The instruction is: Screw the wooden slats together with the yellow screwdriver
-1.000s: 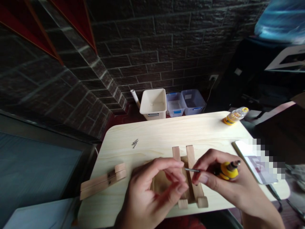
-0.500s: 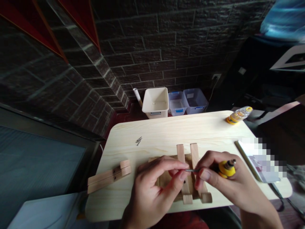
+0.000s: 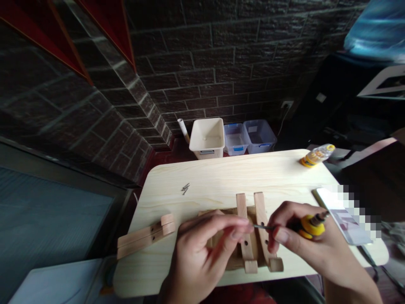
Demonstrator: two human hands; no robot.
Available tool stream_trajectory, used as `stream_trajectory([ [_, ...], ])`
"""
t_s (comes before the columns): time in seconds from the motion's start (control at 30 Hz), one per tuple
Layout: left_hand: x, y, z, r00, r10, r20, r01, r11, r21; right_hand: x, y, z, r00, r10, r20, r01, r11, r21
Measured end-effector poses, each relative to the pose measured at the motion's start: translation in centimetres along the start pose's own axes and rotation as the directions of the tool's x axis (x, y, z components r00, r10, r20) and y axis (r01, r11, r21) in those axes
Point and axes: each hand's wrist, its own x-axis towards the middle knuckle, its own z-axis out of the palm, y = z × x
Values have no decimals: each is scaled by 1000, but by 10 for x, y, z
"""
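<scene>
My left hand point(image 3: 202, 245) is closed in a pinch, its fingertips at the left end of a thin grey screw point(image 3: 263, 226). Whether anything is between those fingers is hidden. My right hand point(image 3: 303, 236) pinches the screw's other end between thumb and finger. Tucked in the same hand is a yellow screwdriver point(image 3: 311, 226), its metal tip pointing up and right. Beneath both hands, two light wooden strips with dark holes, a left strip point(image 3: 242, 207) and a right strip point(image 3: 260, 207), lie across a brown wooden piece point(image 3: 234, 259), partly covered by my left hand.
Several loose screws point(image 3: 185, 188) lie on the pale table point(image 3: 221, 173). More wooden strips point(image 3: 142, 237) rest at the left. A clear yellow-based bottle point(image 3: 317, 155) stands at the back right, near a tablet-like device point(image 3: 341, 215). Beyond the table are a cream bin point(image 3: 207, 147) and clear boxes point(image 3: 259, 137).
My right hand has shifted slightly right with the screw and screwdriver. More of the right wooden strip and its holes now shows. My left hand has barely moved.
</scene>
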Motion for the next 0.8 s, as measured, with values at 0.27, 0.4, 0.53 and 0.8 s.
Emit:
stream_trajectory([
  [0.27,1,1,3,1000,26,6,-26,998,61,-3,3,3,999,28,-37,-33,993,-116],
  [0.4,1,0,3,999,30,-19,-29,996,79,-1,1,6,998,-2,-61,-9,985,-171],
  [0.53,2,-1,4,999,41,-4,-40,997,62,2,-1,7,995,-85,-48,74,976,-204],
  [0.8,5,0,7,997,79,13,-79,997,23,-3,0,4,996,-56,-76,33,960,-278],
])
